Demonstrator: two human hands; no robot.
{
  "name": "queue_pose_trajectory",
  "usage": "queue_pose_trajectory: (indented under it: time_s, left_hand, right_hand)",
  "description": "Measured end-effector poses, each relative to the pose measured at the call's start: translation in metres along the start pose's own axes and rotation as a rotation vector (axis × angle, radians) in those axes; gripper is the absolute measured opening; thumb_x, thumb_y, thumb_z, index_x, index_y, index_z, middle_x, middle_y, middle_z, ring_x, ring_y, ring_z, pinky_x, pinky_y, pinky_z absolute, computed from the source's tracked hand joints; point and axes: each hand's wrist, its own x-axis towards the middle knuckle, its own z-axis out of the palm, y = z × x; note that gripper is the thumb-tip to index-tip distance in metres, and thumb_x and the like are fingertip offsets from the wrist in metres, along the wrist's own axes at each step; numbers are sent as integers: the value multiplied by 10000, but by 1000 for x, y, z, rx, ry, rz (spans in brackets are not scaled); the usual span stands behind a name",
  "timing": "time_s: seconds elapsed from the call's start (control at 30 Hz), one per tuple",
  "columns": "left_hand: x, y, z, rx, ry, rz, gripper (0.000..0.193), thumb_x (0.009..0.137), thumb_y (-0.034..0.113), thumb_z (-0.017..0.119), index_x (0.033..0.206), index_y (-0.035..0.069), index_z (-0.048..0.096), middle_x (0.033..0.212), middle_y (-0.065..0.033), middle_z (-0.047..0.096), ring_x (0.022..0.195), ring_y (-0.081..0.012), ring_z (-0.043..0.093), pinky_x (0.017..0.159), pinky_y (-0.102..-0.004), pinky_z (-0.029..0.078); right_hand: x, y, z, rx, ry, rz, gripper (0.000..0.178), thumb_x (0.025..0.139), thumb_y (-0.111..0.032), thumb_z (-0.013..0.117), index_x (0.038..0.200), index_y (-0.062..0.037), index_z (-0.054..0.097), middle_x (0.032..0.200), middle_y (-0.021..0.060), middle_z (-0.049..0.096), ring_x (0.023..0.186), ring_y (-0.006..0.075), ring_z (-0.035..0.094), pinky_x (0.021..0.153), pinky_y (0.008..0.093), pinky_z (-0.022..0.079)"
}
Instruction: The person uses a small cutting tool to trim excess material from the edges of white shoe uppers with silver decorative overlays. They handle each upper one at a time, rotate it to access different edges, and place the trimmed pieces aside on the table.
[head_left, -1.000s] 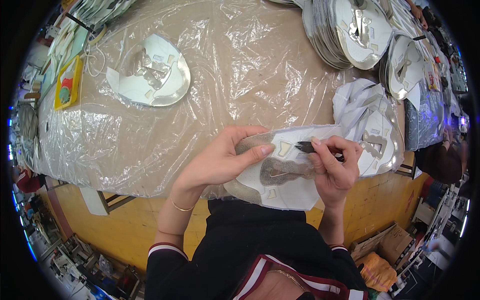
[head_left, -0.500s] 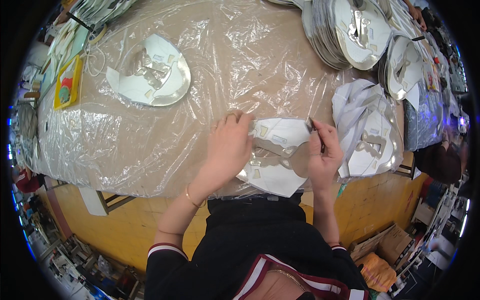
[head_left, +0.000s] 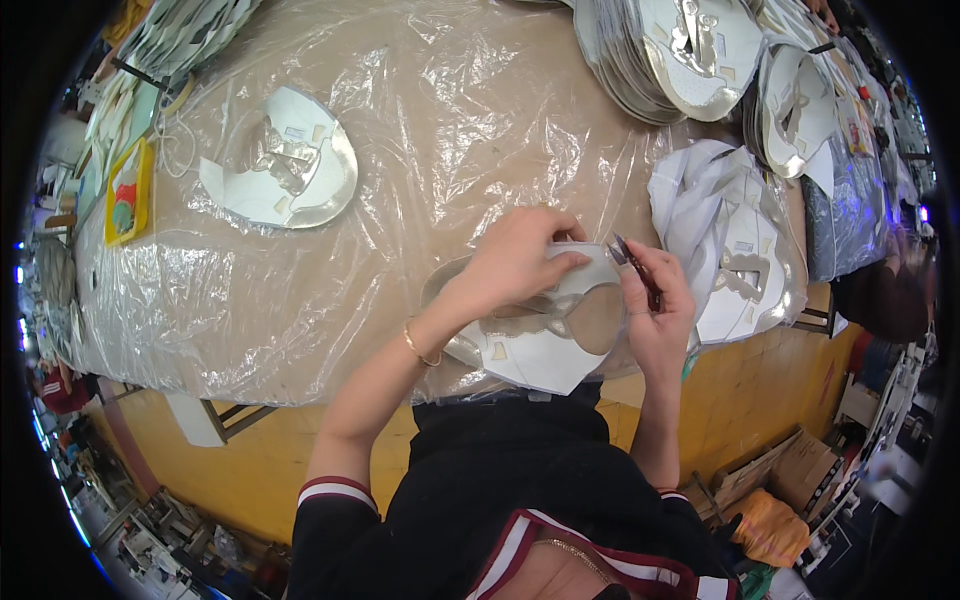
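Nearest the body, at the table's front edge, lies the white-backed cutout piece (head_left: 545,345), a flat stiff sheet with a silvery rim and a rounded opening cut through it, its long axis running roughly left-right across the person's front. Left hand (head_left: 520,262) lies flat on top of it, fingers spread and pressing down on the upper edge, palm closed on nothing, just pinning the sheet. Right hand (head_left: 655,305) sits at the sheet's right end, touching it, fingers curled tight around a small dark tool (head_left: 635,270) with its tip pointing up and away toward the sheet's upper right corner. So the piece lies under the left hand and just left of the right hand; the tool hand is the one nearer the sheet's right edge. Thin bracelet (head_left: 420,348) on the left wrist. Whole table under a crinkled clear plastic cover (head_left: 430,130), glossy, wrinkled, over a brown top. Just right of the right hand, a loose pile of similar white and silver pieces (head_left: 735,245). Farther, upper left, one single rounded silver piece (head_left: 285,165) lying apart. Far left edge, a yellow tray (head_left: 128,190). Far back right, tall fanned stacks of silver discs (head_left: 680,50), shiny, layered.
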Motion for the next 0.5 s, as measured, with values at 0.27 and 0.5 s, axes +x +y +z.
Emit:
queue_pose_trajectory:
  time_s: [0.27, 0.5]
  left_hand:
    - [-3, -3, 6, 218, 222, 232, 177, 843, 248, 706, 970, 132, 746, 941, -30, 704, 752, -247, 657, 670, -357, 499]
    - [-6, -17, 23, 388, 358, 318, 137, 878, 212, 646, 962, 140, 726, 987, 7, 703, 721, -210, 655, 679, -339, 471]
  right_hand:
    - [8, 26, 18, 226, -9, 175, 291, 949, -71, 624, 1228, 11, 633, 982, -2, 581, 804, 42, 504, 718, 182, 418]
    - [8, 43, 18, 261, -51, 161, 302, 994, -110, 577, 1262, 26, 605, 1123, 30, 643, 983, 60, 553, 874, 205, 430]
